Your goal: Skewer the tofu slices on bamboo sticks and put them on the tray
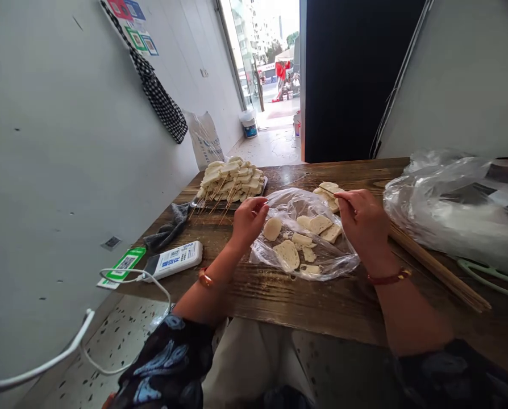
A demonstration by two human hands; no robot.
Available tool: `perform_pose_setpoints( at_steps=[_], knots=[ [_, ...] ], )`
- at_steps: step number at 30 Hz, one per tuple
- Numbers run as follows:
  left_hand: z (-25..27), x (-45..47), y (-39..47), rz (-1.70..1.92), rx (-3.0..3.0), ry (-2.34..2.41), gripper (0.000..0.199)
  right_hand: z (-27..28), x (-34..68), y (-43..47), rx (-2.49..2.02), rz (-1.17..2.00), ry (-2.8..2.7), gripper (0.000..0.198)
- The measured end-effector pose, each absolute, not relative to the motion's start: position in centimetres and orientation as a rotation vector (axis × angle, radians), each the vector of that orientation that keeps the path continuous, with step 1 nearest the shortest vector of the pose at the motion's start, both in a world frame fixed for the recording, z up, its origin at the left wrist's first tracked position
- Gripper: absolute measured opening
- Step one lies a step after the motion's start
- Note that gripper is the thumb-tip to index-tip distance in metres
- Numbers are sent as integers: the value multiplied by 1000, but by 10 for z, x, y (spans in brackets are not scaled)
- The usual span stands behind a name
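My left hand (250, 220) is closed, with its fingertips at the left rim of a clear plastic bag (294, 196), apparently pinching it. My right hand (363, 221) pinches a thin wooden skewer (328, 190) that points left, above several pale flat slices (329, 205) lying behind the bag. On the spread-out bag rest more slices (287, 254), some whole and some broken into pieces. Behind my left hand, a tray (265, 184) carries a high pile of skewered slices (230, 177), their sticks pointing toward me.
A bundle of wooden skewers (441, 267) lies right of my right hand, beside green-handled scissors (492, 278) and bulky plastic bags (454, 199). On the left are a dark cloth (169, 224), a white device (175, 260) with a cable, and a green code card (126, 264).
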State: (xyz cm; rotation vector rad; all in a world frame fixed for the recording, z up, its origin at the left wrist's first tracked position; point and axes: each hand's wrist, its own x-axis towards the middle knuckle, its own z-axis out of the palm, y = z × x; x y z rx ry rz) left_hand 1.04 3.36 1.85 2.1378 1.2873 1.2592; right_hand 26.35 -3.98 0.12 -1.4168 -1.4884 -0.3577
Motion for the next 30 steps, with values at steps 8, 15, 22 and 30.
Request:
perform_pose_setpoints(
  at_steps=[8,15,22,30],
  knots=[
    [28,94,30,510,2731,1159,25,-3,265,-36,-1343,-342,-1418,24],
    [5,127,34,146,2698,1330,33,-7,264,-34,-1371,-288,-1442,25],
    [4,107,32,379,2527,1260,22,-7,265,-33,-1358,-269,-1422,26],
    [35,49,26,1097,1435,848,40,0,263,-37,-1299,-289,-1372,22]
  ],
)
